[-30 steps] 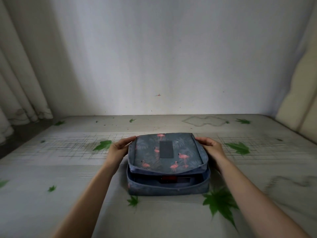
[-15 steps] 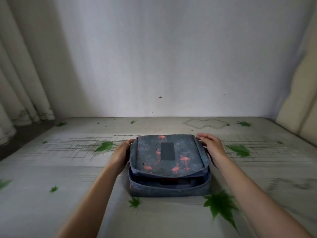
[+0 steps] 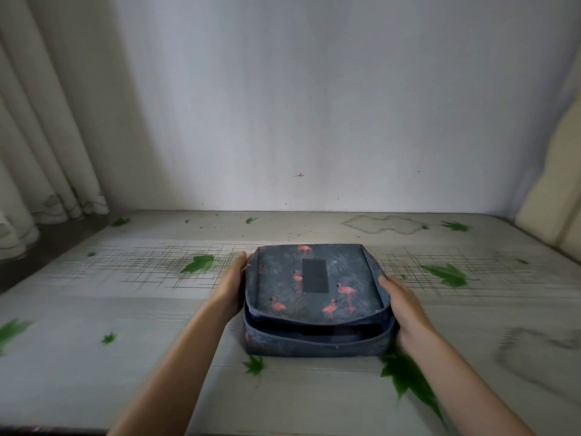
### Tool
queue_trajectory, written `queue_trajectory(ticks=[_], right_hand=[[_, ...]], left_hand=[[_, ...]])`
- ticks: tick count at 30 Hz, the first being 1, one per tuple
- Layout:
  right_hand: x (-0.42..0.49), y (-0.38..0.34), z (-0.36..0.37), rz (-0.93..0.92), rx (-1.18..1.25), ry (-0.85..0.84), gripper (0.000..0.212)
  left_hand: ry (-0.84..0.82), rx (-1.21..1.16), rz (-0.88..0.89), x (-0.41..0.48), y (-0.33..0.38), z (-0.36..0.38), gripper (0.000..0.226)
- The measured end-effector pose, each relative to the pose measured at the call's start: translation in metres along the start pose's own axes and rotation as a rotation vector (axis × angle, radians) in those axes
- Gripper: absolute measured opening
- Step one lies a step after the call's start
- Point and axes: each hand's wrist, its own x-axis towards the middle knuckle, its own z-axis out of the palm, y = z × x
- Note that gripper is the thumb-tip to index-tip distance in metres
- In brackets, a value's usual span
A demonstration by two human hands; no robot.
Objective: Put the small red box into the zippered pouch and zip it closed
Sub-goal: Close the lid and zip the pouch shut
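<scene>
The zippered pouch (image 3: 317,344), blue-grey with pink flamingos, lies on the table in front of me. Its lid is folded down, but a dark gap stays open along the front edge. The small red box is hidden; I see only shadow inside the gap. My left hand (image 3: 231,287) lies flat against the pouch's left side, near the back corner. My right hand (image 3: 405,306) cups the right side near the front corner, thumb on the lid's edge. The zipper pull is not visible.
The table (image 3: 125,309) has a pale cloth printed with green leaves and grid lines. A plain wall (image 3: 298,121) stands behind it. Curtains (image 3: 37,152) hang at the left, and a cream cushion (image 3: 553,190) leans at the right.
The lid has dropped lower, so the red box no longer shows in the gap. My right hand has slid from the back right corner toward the front right side.
</scene>
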Motion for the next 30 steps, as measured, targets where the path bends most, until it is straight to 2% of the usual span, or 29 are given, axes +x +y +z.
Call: queue_trajectory(ticks=[3, 9, 16, 21, 25, 27, 30], right_hand=[[-0.027, 0.016, -0.003, -0.059, 0.024, 0.013, 0.023], [-0.051, 0.044, 0.005, -0.181, 0.035, 0.084, 0.045], [-0.020, 0.024, 0.016, -0.188, -0.097, 0.106, 0.033], [0.010, 0.008, 0.023, -0.169, -0.179, 0.163, 0.034], [0.030, -0.004, 0.029, -0.195, -0.243, 0.162, 0.022], [0.040, -0.011, 0.030, -0.187, -0.259, 0.183, 0.027], [0.048, -0.013, 0.029, -0.163, -0.247, 0.182, 0.023]], left_hand=[[0.010, 0.016, -0.022, -0.002, -0.002, -0.001, 0.042], [0.073, -0.019, 0.011, -0.007, -0.006, 0.002, 0.035], [0.184, -0.057, 0.051, -0.014, -0.007, -0.002, 0.034], [0.291, -0.045, 0.110, -0.015, -0.007, -0.012, 0.017], [0.320, 0.088, 0.126, -0.016, -0.006, -0.016, 0.021], [0.326, 0.129, 0.139, -0.016, -0.006, -0.015, 0.024], [0.317, 0.191, 0.155, -0.014, -0.006, -0.014, 0.029]])
